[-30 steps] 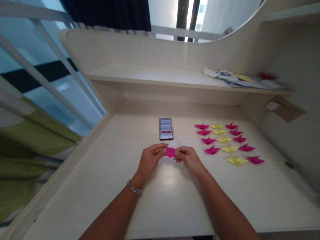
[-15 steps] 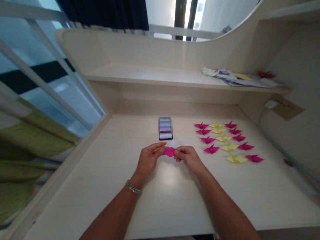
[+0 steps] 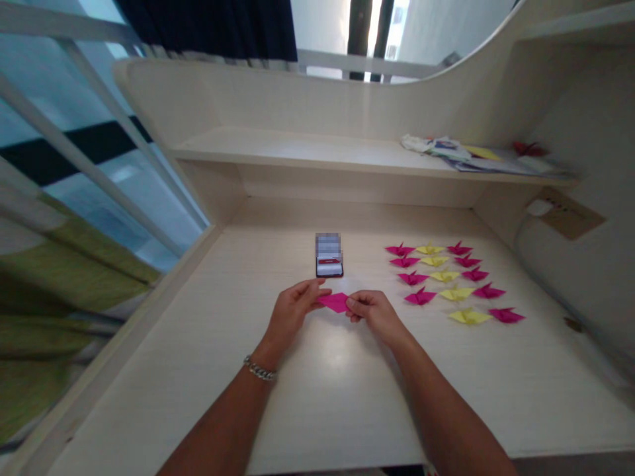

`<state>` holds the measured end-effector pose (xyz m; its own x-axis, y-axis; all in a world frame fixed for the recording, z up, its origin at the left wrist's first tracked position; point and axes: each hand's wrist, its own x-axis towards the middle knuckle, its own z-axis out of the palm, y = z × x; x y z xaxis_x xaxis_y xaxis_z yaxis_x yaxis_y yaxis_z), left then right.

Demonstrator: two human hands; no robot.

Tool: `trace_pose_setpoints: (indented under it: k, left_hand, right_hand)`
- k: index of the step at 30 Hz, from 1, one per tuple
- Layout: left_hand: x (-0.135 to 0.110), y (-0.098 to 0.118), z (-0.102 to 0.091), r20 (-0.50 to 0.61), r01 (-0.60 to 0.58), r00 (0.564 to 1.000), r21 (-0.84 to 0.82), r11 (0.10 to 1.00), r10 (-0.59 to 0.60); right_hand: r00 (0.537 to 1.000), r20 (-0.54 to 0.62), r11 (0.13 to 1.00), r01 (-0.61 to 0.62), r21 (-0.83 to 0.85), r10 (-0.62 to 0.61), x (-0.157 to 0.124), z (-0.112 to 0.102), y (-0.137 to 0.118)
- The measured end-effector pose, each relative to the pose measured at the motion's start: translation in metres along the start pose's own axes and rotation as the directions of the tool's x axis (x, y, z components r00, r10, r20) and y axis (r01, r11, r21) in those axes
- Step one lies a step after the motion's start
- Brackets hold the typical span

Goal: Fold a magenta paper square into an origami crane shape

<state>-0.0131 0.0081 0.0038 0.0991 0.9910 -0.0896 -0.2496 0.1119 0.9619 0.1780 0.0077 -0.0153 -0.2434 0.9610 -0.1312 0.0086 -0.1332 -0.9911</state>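
A small pink folded paper point(image 3: 335, 303), diamond-like with a pointed left end, is held just above the desk. My right hand point(image 3: 373, 311) pinches its right end between thumb and fingers. At the left tip, my left hand point(image 3: 296, 305) has its thumb lifted off and its fingers stretched out, some of them touching or just behind the paper. A chain bracelet point(image 3: 260, 369) circles the left wrist. Beyond the hands lies a phone point(image 3: 329, 255) with its screen lit and partly blurred.
To the right, rows of pink paper cranes point(image 3: 421, 296) and yellow paper cranes point(image 3: 456, 293) lie on the desk point(image 3: 208, 370). A raised shelf point(image 3: 297, 151) at the back bears papers point(image 3: 446, 148). A cable point(image 3: 526, 264) runs down the right wall from a socket plate point(image 3: 570, 215).
My left thumb has come off the paper and the left hand has shifted slightly left, uncovering the paper's pointed left end. My right hand keeps its pinch.
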Motion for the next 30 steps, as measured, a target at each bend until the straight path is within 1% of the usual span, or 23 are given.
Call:
trace_pose_setpoints:
  k: [3,10,13,15,17,20,22,26,28,30]
  left_hand:
    - [-0.0015,-0.0016,0.0029,0.037,0.006,0.999,0.133,0.991,-0.011]
    - [-0.0034,0.0008,0.0019,0.071,-0.02,0.997,0.173,0.985,0.008]
    - [-0.0032,-0.002,0.0024,0.093,-0.037,0.996,0.235,0.971,0.016]
    - [-0.003,-0.0053,0.004,0.08,-0.033,0.997,0.291,0.956,0.01]
    - [-0.0028,-0.0079,0.0061,0.042,-0.028,0.999,0.319,0.947,0.015]
    - [-0.0025,-0.0082,0.0086,0.008,-0.022,1.0,0.297,0.955,0.02]
    - [-0.0023,-0.0066,0.0092,-0.005,-0.015,1.0,0.275,0.961,0.017]
    - [-0.0021,-0.005,0.009,-0.038,-0.015,0.999,0.28,0.96,0.027]
    - [-0.0023,-0.0063,0.009,-0.038,-0.016,0.999,0.288,0.957,0.028]
    - [-0.0025,-0.0087,0.0092,-0.024,-0.015,0.999,0.282,0.959,0.022]
  right_hand:
    - [1.0,0.01,1.0,-0.003,-0.002,0.003,0.0002,0.0001,0.0009]
    - [1.0,-0.006,1.0,0.009,0.002,-0.009,-0.0001,-0.0006,0.001]
    - [1.0,0.022,1.0,0.013,-0.02,-0.013,-0.0008,0.0004,0.0007]
    - [0.999,0.044,1.0,0.008,-0.015,-0.007,-0.0012,0.0018,0.0009]
    - [0.999,0.046,1.0,-0.001,0.025,0.0,-0.0014,0.0033,0.0012]
    - [1.0,0.013,0.995,0.0,0.105,-0.002,-0.0011,0.0038,0.0008]
    - [0.999,-0.036,0.992,0.024,0.121,-0.02,-0.0004,0.0028,-0.0002]
    - [0.983,-0.164,0.992,0.097,0.082,-0.083,0.0011,0.001,-0.0022]
    - [0.979,-0.175,0.993,0.114,0.033,-0.107,0.0014,0.0026,-0.0017]
    - [0.982,-0.15,0.993,0.118,-0.014,-0.118,0.0012,0.0058,0.0]
